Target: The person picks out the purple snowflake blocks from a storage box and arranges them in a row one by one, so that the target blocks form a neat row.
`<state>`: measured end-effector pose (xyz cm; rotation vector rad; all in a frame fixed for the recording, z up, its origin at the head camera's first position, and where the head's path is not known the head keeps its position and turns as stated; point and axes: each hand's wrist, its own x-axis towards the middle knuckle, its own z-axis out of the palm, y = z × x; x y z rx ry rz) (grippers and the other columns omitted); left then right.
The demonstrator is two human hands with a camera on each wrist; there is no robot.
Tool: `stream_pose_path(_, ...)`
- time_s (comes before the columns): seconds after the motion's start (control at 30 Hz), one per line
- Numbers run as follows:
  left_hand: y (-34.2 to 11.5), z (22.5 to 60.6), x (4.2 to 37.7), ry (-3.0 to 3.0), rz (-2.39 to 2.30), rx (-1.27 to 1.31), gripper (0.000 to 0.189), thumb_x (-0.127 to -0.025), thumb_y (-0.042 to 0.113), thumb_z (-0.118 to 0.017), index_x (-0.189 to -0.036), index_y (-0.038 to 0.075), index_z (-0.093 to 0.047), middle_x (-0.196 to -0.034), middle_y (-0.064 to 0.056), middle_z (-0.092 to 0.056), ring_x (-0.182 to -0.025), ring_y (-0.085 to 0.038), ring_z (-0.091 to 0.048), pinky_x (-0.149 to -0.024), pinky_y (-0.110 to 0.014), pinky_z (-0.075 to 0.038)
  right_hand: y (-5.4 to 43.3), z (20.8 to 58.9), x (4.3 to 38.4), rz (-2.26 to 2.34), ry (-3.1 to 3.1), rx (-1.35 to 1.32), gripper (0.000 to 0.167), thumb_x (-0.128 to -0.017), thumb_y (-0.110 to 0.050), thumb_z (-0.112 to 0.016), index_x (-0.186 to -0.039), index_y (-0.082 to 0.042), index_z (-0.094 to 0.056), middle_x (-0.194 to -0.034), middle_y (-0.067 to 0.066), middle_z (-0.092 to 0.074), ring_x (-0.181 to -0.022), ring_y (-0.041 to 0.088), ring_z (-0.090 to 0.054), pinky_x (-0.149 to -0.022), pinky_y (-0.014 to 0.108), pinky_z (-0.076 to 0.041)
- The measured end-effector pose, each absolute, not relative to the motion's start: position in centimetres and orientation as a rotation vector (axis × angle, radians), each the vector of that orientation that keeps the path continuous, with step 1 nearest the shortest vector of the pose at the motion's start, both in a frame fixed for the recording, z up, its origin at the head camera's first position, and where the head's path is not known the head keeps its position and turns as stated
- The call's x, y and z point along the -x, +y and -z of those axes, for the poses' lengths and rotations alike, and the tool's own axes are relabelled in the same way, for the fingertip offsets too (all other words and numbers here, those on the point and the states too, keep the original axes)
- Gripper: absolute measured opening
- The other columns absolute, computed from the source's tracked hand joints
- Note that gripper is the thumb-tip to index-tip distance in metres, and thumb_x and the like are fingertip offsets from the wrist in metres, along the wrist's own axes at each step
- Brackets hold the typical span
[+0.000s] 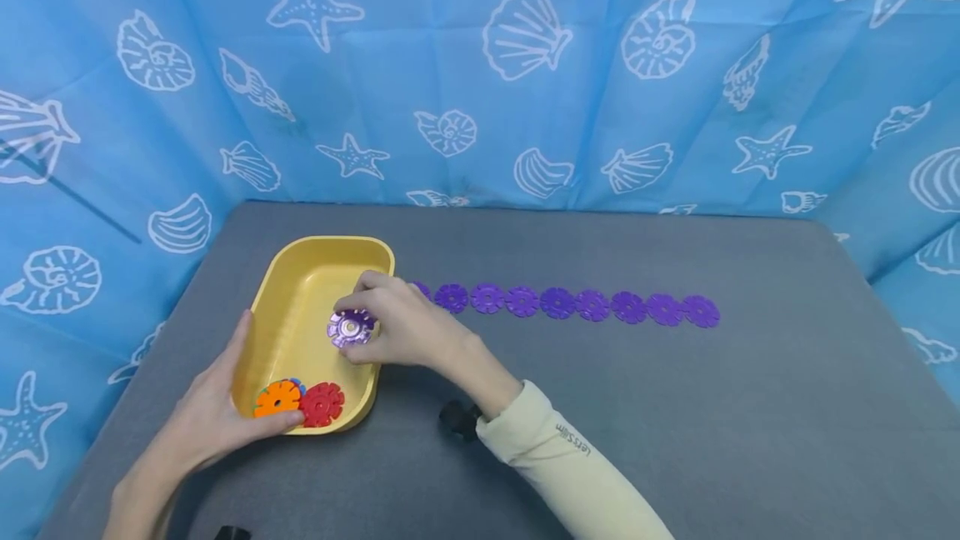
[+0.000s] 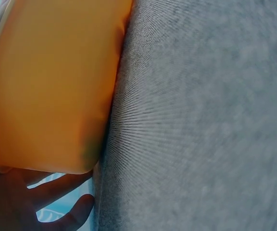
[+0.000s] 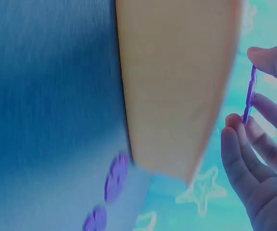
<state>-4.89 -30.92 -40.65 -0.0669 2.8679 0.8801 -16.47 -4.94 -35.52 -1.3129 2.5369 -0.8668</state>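
My right hand pinches a shiny purple notched plastic disc by its edges, above the inside of a yellow plastic tub. Seen edge-on in the right wrist view, the purple disc sits between thumb and fingertips, above the tub's rim. My left hand grips the tub at its near left corner, thumb over the front rim and fingers along the outer left side. An orange disc and a red disc lie in the tub's near end, with a bit of blue disc behind the orange one.
A row of several purple discs runs rightward from the tub across the grey tabletop. The row's left end is partly hidden by my right hand. A small black object shows beside my right sleeve. Blue curtains with shell prints surround the table.
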Motion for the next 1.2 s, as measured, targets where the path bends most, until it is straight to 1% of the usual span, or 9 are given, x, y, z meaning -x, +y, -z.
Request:
stream_pose_path(0.13,-30.9,40.7,4.9,2.864,-0.878,0.065,0.14,-0.074,0.053,-0.087,-0.163,0.019,0.015,-0.169,-0.031,-0.012,-0.138,-0.055,-0.036,-0.101,-0.078,-0.038,-2.5,35.1,17.5,0.932,2.575,1.254,0.045,-0.086,-0.025,-0.082,-0.128,-0.011,-0.072,-0.112,0.004,-0.065,-0.093,0.01,-0.059,-0.078,0.014,-0.051)
stream_pose_path(0.27,-30.9,40.7,4.9,2.869,-0.894,0.051,0.139,-0.074,0.052,-0.087,-0.164,0.019,0.015,-0.168,-0.032,-0.014,-0.136,-0.053,-0.037,-0.1,-0.077,-0.04,0.8,35.0,18.6,0.932,2.663,1.146,0.05,-0.085,-0.025,-0.084,-0.13,-0.009,-0.071,-0.114,0.006,-0.065,-0.096,0.014,-0.062,-0.082,0.021,-0.056)
stream_pose_path(0.4,-31.0,40.7,5.0,2.87,-0.902,0.036,0.138,-0.074,0.052,-0.087,-0.164,0.02,0.014,-0.167,-0.032,-0.017,-0.134,-0.052,-0.039,-0.099,-0.076,-0.041,5.4,35.3,19.8,0.906,2.779,1.062,0.051,-0.084,-0.024,-0.084,-0.13,-0.006,-0.07,-0.114,0.01,-0.067,-0.094,0.019,-0.064,-0.08,0.029,-0.058)
stream_pose_path(0.57,-31.0,40.7,5.0,2.835,-0.874,0.077,0.138,-0.075,0.056,-0.084,-0.163,0.019,0.016,-0.165,-0.034,-0.019,-0.131,-0.051,-0.04,-0.098,-0.075,-0.043,12.0,36.2,20.9,0.835,2.9,0.932,0.05,-0.082,-0.021,-0.084,-0.126,-0.002,-0.071,-0.11,0.015,-0.067,-0.091,0.025,-0.065,-0.078,0.038,-0.059)
stream_pose_path(0.77,-31.0,40.7,5.1,2.827,-0.884,0.087,0.137,-0.076,0.056,-0.083,-0.163,0.02,0.016,-0.164,-0.033,-0.022,-0.128,-0.048,-0.042,-0.096,-0.072,-0.047,20.0,36.8,20.9,0.785,2.971,0.708,0.051,-0.083,-0.018,-0.084,-0.127,0.003,-0.069,-0.107,0.021,-0.065,-0.096,0.037,-0.068,-0.083,0.051,-0.06)
stream_pose_path(0.87,-30.9,40.6,5.1,2.826,-0.877,0.095,0.137,-0.075,0.057,-0.083,-0.163,0.019,0.016,-0.163,-0.033,-0.022,-0.128,-0.048,-0.042,-0.096,-0.072,-0.047,23.6,37.1,20.6,0.741,3.017,0.665,0.052,-0.082,-0.018,-0.084,-0.126,0.006,-0.068,-0.106,0.025,-0.066,-0.094,0.041,-0.069,-0.082,0.055,-0.059)
stream_pose_path(0.97,-30.9,40.6,5.0,2.822,-0.862,0.104,0.137,-0.076,0.058,-0.083,-0.163,0.02,0.016,-0.163,-0.033,-0.022,-0.128,-0.049,-0.042,-0.096,-0.073,-0.047,27.1,37.4,20.5,0.676,3.053,0.598,0.053,-0.082,-0.02,-0.085,-0.124,0.007,-0.069,-0.105,0.029,-0.066,-0.091,0.043,-0.07,-0.079,0.057,-0.059)
stream_pose_path(1.1,-30.9,40.6,5.0,2.818,-0.848,0.115,0.137,-0.076,0.058,-0.082,-0.163,0.019,0.017,-0.163,-0.034,-0.023,-0.128,-0.049,-0.043,-0.097,-0.073,-0.046,31.5,38.2,20.4,0.613,3.076,0.477,0.053,-0.082,-0.024,-0.084,-0.121,0.008,-0.069,-0.109,0.035,-0.067,-0.091,0.048,-0.071,-0.079,0.061,-0.057)
stream_pose_path(1.2,-30.9,40.5,5.0,2.823,-0.839,0.12,0.138,-0.076,0.059,-0.082,-0.163,0.019,0.017,-0.161,-0.035,-0.025,-0.127,-0.049,-0.044,-0.096,-0.072,-0.047,34.2,38.8,20.2,0.574,3.069,0.375,0.052,-0.084,-0.025,-0.083,-0.121,0.009,-0.069,-0.113,0.037,-0.068,-0.094,0.051,-0.07,-0.081,0.065,-0.054)
